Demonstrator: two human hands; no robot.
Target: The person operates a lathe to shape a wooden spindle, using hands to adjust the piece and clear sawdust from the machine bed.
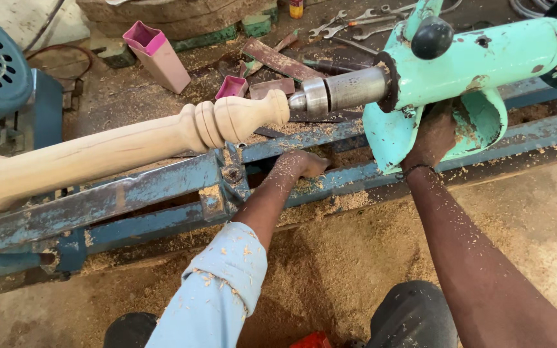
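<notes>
Gripping the turquoise tailstock [478, 77] from below, my right hand [432, 138] is closed on its base. My left hand [299, 165] rests with fingers curled on the blue lathe bed [130, 193], just under the turned wooden spindle [124, 145], whose rounded end meets the tailstock's steel centre [340, 93].

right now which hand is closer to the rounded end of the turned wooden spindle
Left. The left hand rests on the blue lathe bed just below the spindle's rounded end. The right hand is farther right, gripping the underside of the green tailstock.
</notes>
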